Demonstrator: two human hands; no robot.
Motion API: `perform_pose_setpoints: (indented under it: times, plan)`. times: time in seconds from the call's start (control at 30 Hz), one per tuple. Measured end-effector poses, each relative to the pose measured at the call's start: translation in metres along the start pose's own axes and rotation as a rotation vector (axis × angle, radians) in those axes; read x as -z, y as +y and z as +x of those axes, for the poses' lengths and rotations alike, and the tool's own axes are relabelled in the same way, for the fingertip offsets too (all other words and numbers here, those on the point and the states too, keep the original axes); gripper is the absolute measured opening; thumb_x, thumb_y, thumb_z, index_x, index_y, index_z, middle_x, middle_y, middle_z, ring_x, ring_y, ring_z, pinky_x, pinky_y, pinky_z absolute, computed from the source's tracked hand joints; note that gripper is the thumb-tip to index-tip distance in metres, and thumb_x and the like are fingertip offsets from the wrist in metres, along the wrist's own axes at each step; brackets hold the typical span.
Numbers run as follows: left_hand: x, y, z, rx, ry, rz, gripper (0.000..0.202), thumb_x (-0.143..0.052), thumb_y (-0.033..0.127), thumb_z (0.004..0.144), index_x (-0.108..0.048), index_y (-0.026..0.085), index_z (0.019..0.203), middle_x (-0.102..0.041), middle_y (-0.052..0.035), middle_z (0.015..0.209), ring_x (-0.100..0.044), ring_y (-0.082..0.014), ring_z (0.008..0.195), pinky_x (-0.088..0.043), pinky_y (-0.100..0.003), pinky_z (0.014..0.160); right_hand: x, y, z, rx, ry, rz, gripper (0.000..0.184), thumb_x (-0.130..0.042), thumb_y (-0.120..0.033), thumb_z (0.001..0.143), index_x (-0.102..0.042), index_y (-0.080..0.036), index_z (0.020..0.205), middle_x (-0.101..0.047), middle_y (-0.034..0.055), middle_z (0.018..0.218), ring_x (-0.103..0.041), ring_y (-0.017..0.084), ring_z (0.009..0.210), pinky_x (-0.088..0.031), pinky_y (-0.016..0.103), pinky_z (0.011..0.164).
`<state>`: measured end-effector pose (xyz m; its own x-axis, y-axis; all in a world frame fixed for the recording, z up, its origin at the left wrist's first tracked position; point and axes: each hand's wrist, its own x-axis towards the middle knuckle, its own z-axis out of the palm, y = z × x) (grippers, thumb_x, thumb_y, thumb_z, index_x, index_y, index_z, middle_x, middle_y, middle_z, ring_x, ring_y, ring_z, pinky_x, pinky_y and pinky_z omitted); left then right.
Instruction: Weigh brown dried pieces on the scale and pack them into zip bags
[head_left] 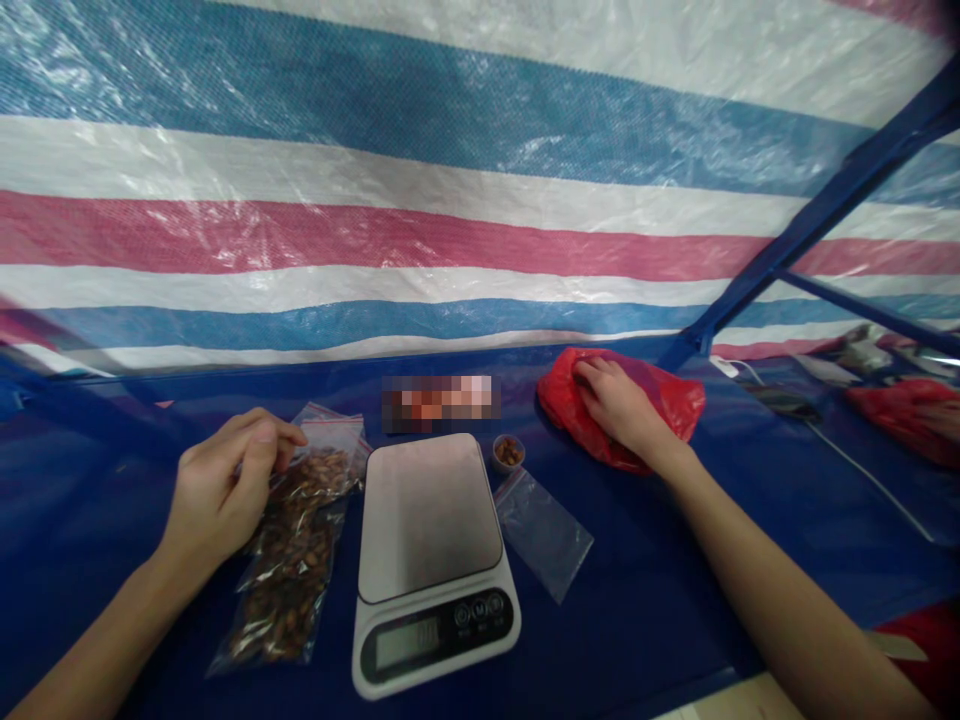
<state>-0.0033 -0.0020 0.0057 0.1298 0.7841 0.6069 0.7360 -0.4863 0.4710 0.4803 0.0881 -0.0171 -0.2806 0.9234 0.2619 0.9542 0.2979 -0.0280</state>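
My left hand (232, 480), fingers curled and thumb against them, is over the left edge of several clear zip bags of brown nuts (289, 560). Whether anything is pinched in it is hidden. On the right, my right hand (615, 400) presses into a crumpled red plastic bag (675, 395), its fingers bent into the folds. Between the hands lies a white kitchen scale (431, 520) with a bare steel plate and a lit display. Right of the scale are a small cup of nuts (508, 453) and a flat, clear zip bag (545, 535) with nothing visible inside.
A blurred-out item (441, 404) lies behind the scale on the blue tabletop (637, 600). Striped plastic sheeting (375, 230) hangs behind. At right stands a blue metal post (817, 210); beyond it are a cable (870, 480) and another person's hand at a red bag (892, 415).
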Motion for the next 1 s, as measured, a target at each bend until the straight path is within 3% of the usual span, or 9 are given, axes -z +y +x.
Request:
perform_pose_setpoints:
  times: [0.17, 0.37, 0.5, 0.6, 0.7, 0.8, 0.9, 1.0]
  plan:
    - [0.001, -0.001, -0.001, -0.007, 0.004, -0.005, 0.04, -0.043, 0.028, 0.106, -0.071, 0.018, 0.079, -0.063, -0.0001, 0.07, -0.062, -0.0126, 0.064, -0.045, -0.026, 0.065, 0.005, 0.008, 0.003, 0.002, 0.007, 0.107, 0.028, -0.048, -0.011, 0.094, -0.071, -0.018, 0.108, -0.073, 0.0147, 0.113, -0.069, 0.029, 0.104, -0.055, 0.038, 0.093]
    - [0.001, -0.001, -0.002, -0.027, -0.004, -0.016, 0.039, -0.043, 0.024, 0.106, -0.072, 0.017, 0.081, -0.064, -0.0006, 0.071, -0.065, -0.0124, 0.069, -0.046, -0.025, 0.067, 0.03, 0.007, 0.0, -0.022, 0.184, 0.279, 0.028, -0.049, -0.015, 0.096, -0.076, -0.019, 0.103, -0.075, 0.0126, 0.107, -0.072, 0.029, 0.096, -0.056, 0.04, 0.091]
    - [0.001, -0.002, -0.002, -0.025, -0.003, -0.018, 0.038, -0.044, 0.024, 0.105, -0.072, 0.017, 0.081, -0.066, -0.0008, 0.073, -0.064, -0.0122, 0.067, -0.046, -0.025, 0.067, 0.053, -0.007, -0.005, -0.078, 0.33, 0.313, 0.023, -0.053, -0.022, 0.1, -0.076, -0.02, 0.102, -0.075, 0.0129, 0.107, -0.072, 0.029, 0.1, -0.056, 0.042, 0.094]
    - [0.001, -0.002, -0.001, -0.032, 0.002, -0.018, 0.037, -0.045, 0.025, 0.105, -0.072, 0.017, 0.081, -0.065, -0.0003, 0.072, -0.064, -0.0122, 0.067, -0.045, -0.025, 0.066, 0.061, -0.033, -0.008, -0.042, 0.379, 0.44, 0.019, -0.058, -0.024, 0.101, -0.076, -0.023, 0.101, -0.076, 0.0107, 0.106, -0.072, 0.028, 0.099, -0.057, 0.043, 0.095]
    - [0.001, -0.001, 0.0, -0.03, 0.001, -0.014, 0.038, -0.044, 0.025, 0.105, -0.072, 0.018, 0.081, -0.065, -0.0002, 0.072, -0.064, -0.0123, 0.067, -0.046, -0.026, 0.067, 0.058, -0.069, -0.012, 0.087, 0.304, 0.662, 0.011, -0.066, -0.024, 0.099, -0.076, -0.025, 0.099, -0.076, 0.0069, 0.1, -0.073, 0.024, 0.092, -0.06, 0.04, 0.086]
    - [0.001, -0.001, 0.0, -0.017, -0.003, -0.005, 0.038, -0.044, 0.026, 0.106, -0.072, 0.018, 0.081, -0.066, -0.0006, 0.073, -0.065, -0.0128, 0.069, -0.046, -0.026, 0.068, 0.05, -0.099, -0.018, 0.254, 0.138, 0.801, 0.01, -0.068, -0.02, 0.099, -0.077, -0.024, 0.098, -0.076, 0.0053, 0.097, -0.073, 0.021, 0.089, -0.06, 0.034, 0.081]
    - [0.0, -0.002, 0.0, -0.016, 0.003, 0.0, 0.038, -0.044, 0.026, 0.105, -0.072, 0.019, 0.081, -0.067, -0.0005, 0.074, -0.065, -0.0129, 0.069, -0.046, -0.026, 0.068, 0.042, -0.112, -0.022, 0.312, 0.019, 0.847, 0.011, -0.069, -0.018, 0.099, -0.079, -0.023, 0.1, -0.076, 0.0053, 0.098, -0.074, 0.019, 0.087, -0.06, 0.031, 0.079]
    - [-0.001, -0.002, -0.001, -0.021, -0.001, -0.004, 0.037, -0.044, 0.026, 0.106, -0.072, 0.019, 0.082, -0.066, -0.0003, 0.073, -0.065, -0.0129, 0.069, -0.046, -0.026, 0.067, 0.041, -0.111, -0.024, 0.323, -0.013, 0.862, 0.011, -0.069, -0.02, 0.1, -0.08, -0.023, 0.1, -0.076, 0.0059, 0.099, -0.074, 0.018, 0.088, -0.06, 0.031, 0.079]
